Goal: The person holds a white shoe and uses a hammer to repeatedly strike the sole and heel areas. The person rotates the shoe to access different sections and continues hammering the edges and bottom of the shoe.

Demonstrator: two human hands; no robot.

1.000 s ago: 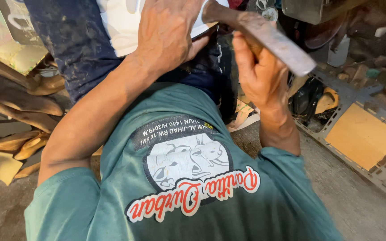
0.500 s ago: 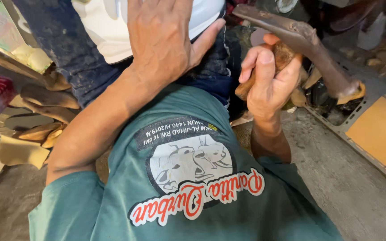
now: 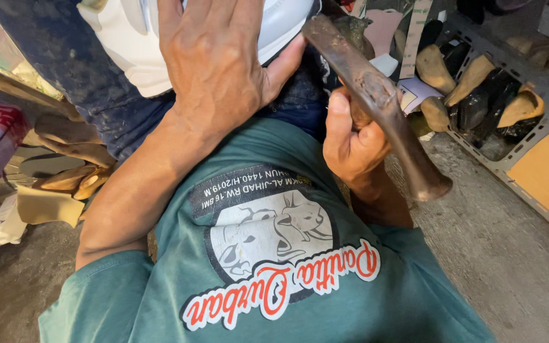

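Left hand (image 3: pixel 217 70) lies spread flat, fingers open, pressing down on the white shoe (image 3: pixel 128 51) that rests across the lap on dark jeans (image 3: pixel 65 82) — palm over the upper, thumb hooked toward the right edge. From my remote seat I judge that shoe light and fairly soft in the upper, stiffer at the sole rim, so a broad flat press like this one suits it better than a pinch; the smooth white surface looks as if it could slide on the denim.

Right hand (image 3: pixel 351 136) is closed tight around the hammer (image 3: pixel 376 101), just beside the shoe's right edge. I see a dark, worn metal head, long and tapered, slanting down to the right. It looks heavy for its size and rigid, the patina rough enough not to slip. The grip sits right under the head — good for control, poor for swing.

Shoe lasts (image 3: pixel 65 178) lie on the floor at left.
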